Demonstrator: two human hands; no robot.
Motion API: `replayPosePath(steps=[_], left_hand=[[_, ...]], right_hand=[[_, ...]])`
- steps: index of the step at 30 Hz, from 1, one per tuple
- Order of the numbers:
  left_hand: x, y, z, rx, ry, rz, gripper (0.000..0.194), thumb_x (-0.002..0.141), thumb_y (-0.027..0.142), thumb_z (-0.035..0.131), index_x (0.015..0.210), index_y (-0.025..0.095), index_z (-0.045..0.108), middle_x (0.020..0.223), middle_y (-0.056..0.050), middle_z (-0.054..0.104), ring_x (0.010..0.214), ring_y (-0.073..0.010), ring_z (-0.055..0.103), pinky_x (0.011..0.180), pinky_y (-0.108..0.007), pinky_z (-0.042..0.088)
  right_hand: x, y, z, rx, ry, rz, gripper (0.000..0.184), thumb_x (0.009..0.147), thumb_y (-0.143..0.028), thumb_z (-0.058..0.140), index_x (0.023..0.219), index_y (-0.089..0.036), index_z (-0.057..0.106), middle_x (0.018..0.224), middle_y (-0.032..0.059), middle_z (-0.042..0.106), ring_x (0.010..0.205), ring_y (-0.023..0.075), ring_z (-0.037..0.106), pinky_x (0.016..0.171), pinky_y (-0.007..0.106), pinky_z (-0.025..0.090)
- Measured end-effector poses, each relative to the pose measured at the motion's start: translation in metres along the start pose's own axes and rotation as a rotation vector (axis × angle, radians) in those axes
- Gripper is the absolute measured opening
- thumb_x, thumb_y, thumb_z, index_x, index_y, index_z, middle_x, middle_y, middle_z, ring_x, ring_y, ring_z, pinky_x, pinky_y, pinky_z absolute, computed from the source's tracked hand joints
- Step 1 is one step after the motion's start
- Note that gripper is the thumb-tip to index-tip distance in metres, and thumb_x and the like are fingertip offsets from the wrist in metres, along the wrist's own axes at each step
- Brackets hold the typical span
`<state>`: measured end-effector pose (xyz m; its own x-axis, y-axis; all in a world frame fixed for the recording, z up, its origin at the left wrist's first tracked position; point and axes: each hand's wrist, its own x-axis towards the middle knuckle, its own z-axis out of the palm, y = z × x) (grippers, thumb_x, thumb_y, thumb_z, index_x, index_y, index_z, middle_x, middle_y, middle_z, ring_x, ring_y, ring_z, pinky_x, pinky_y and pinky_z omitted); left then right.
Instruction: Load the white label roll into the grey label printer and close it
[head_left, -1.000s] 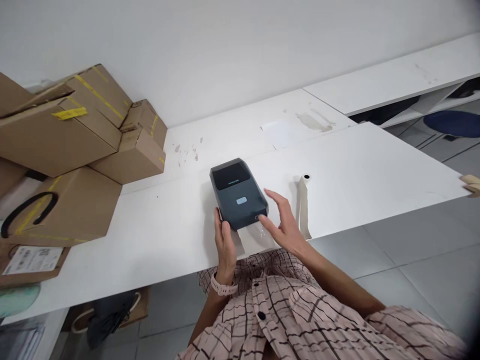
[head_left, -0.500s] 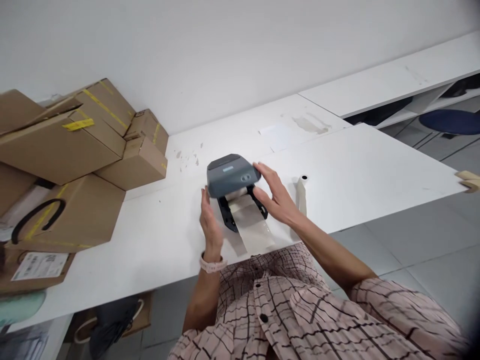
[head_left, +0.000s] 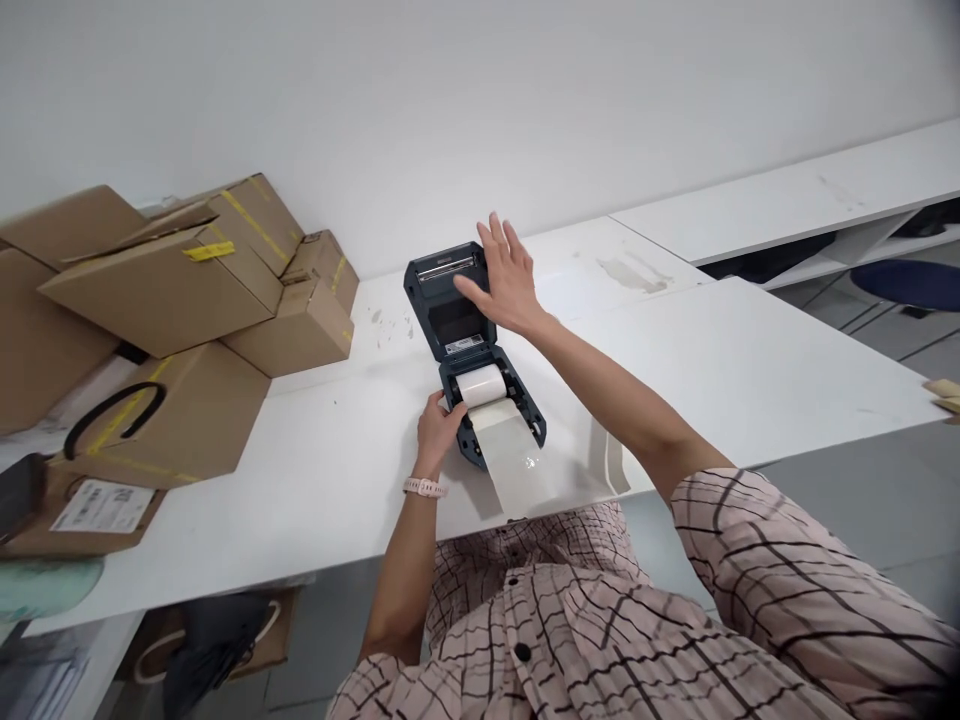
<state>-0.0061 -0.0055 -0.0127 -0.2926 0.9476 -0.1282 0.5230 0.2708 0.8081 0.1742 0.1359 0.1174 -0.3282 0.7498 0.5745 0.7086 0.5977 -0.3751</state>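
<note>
A dark blue-grey label printer (head_left: 448,372) stands on the table with its lid (head_left: 427,300) swung fully up and back. Inside the base lies a white label roll (head_left: 481,384), and its pale strip (head_left: 517,460) runs out over the front toward the table edge. My left hand (head_left: 437,432) grips the left side of the base, thumb over the rim beside the roll. At the lid's right edge is my right hand (head_left: 506,280), fingers spread and thumb across the inner face. A loose pale strip (head_left: 609,460) lies right of the printer, partly behind my right forearm.
Cardboard boxes (head_left: 172,290) with yellow tape are piled on the left of the white table (head_left: 337,470). A wall runs along the back. At the far right are a shelf unit (head_left: 847,240) and a dark blue stool (head_left: 907,283). A dark bag (head_left: 214,640) sits below the table.
The printer lid has gone from partly raised to fully open, uncovering the roll. My right hand moved up and away with it; my left hand shifted down along the base. The view shifted slightly.
</note>
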Motion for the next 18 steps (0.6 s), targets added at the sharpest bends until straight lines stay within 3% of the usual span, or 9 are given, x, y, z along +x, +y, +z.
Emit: replayPosePath(steps=[2, 3, 6, 8, 10, 12, 14, 16, 18], left_hand=[[0.005, 0.006, -0.001, 0.069, -0.024, -0.008, 0.056, 0.084, 0.038, 0.062, 0.135, 0.017, 0.054, 0.080, -0.004, 0.067, 0.079, -0.0237, 0.066, 0.067, -0.031, 0.046], [0.007, 0.009, -0.002, 0.102, -0.026, -0.015, 0.052, 0.084, 0.034, 0.060, 0.133, 0.017, 0.055, 0.084, -0.005, 0.069, 0.082, -0.0248, 0.067, 0.069, -0.032, 0.046], [0.009, 0.017, -0.002, 0.222, -0.032, -0.021, 0.046, 0.083, 0.027, 0.055, 0.128, 0.017, 0.056, 0.097, -0.010, 0.073, 0.095, -0.0290, 0.068, 0.075, -0.035, 0.047], [0.008, 0.022, -0.002, 0.309, -0.038, -0.022, 0.045, 0.084, 0.026, 0.051, 0.128, 0.017, 0.055, 0.103, -0.012, 0.073, 0.101, -0.0318, 0.068, 0.079, -0.037, 0.047], [0.007, 0.024, -0.002, 0.358, -0.040, -0.033, 0.045, 0.085, 0.026, 0.050, 0.129, 0.018, 0.054, 0.106, -0.013, 0.073, 0.105, -0.0335, 0.067, 0.082, -0.038, 0.047], [0.006, 0.025, -0.002, 0.361, -0.040, -0.043, 0.046, 0.085, 0.027, 0.049, 0.130, 0.019, 0.054, 0.108, -0.013, 0.073, 0.106, -0.0337, 0.067, 0.082, -0.039, 0.048], [0.005, 0.024, -0.002, 0.345, -0.043, -0.043, 0.046, 0.086, 0.028, 0.048, 0.131, 0.019, 0.053, 0.109, -0.012, 0.073, 0.105, -0.0332, 0.068, 0.082, -0.039, 0.048], [0.005, 0.022, -0.001, 0.327, -0.040, -0.038, 0.047, 0.086, 0.028, 0.047, 0.132, 0.019, 0.053, 0.109, -0.012, 0.073, 0.104, -0.0328, 0.068, 0.082, -0.039, 0.048], [0.005, 0.020, 0.000, 0.307, -0.032, -0.030, 0.048, 0.086, 0.028, 0.048, 0.132, 0.018, 0.053, 0.107, -0.011, 0.074, 0.102, -0.0324, 0.068, 0.081, -0.039, 0.048]], right_hand=[[-0.015, -0.006, -0.004, 0.012, 0.003, -0.127, 0.073, 0.099, -0.054, 0.042, 0.161, -0.024, 0.016, 0.162, 0.0136, 0.035, 0.149, 0.0381, 0.026, 0.115, 0.060, 0.028], [-0.024, -0.008, -0.005, 0.027, -0.064, -0.183, 0.069, 0.098, -0.047, 0.047, 0.158, -0.023, 0.024, 0.156, 0.0143, 0.043, 0.144, 0.0373, 0.035, 0.112, 0.057, 0.034], [-0.051, -0.011, 0.008, 0.003, -0.474, -0.275, 0.063, 0.090, -0.033, 0.060, 0.149, -0.020, 0.041, 0.140, 0.0156, 0.059, 0.128, 0.0352, 0.053, 0.100, 0.048, 0.047], [-0.060, -0.011, 0.026, -0.058, -0.735, -0.275, 0.072, 0.084, -0.030, 0.067, 0.150, -0.018, 0.041, 0.141, 0.0177, 0.058, 0.129, 0.0367, 0.054, 0.099, 0.047, 0.048], [-0.062, -0.012, 0.047, -0.124, -0.887, -0.246, 0.085, 0.079, -0.027, 0.072, 0.154, -0.018, 0.034, 0.143, 0.0195, 0.056, 0.132, 0.0386, 0.053, 0.103, 0.048, 0.046], [-0.060, -0.014, 0.061, -0.152, -0.949, -0.218, 0.098, 0.074, -0.025, 0.075, 0.159, -0.019, 0.026, 0.145, 0.0207, 0.055, 0.131, 0.0406, 0.054, 0.105, 0.051, 0.045], [-0.056, -0.015, 0.062, -0.102, -0.984, -0.190, 0.109, 0.071, -0.025, 0.078, 0.161, -0.019, 0.018, 0.148, 0.0217, 0.052, 0.130, 0.0424, 0.055, 0.103, 0.052, 0.046], [-0.054, -0.011, 0.045, 0.051, -1.005, -0.189, 0.117, 0.068, -0.028, 0.080, 0.163, -0.021, 0.013, 0.154, 0.0202, 0.046, 0.132, 0.0420, 0.054, 0.101, 0.050, 0.049], [-0.056, 0.000, 0.012, 0.269, -0.957, -0.243, 0.116, 0.069, -0.031, 0.081, 0.163, -0.025, 0.013, 0.162, 0.0151, 0.037, 0.138, 0.0385, 0.048, 0.106, 0.047, 0.047]])
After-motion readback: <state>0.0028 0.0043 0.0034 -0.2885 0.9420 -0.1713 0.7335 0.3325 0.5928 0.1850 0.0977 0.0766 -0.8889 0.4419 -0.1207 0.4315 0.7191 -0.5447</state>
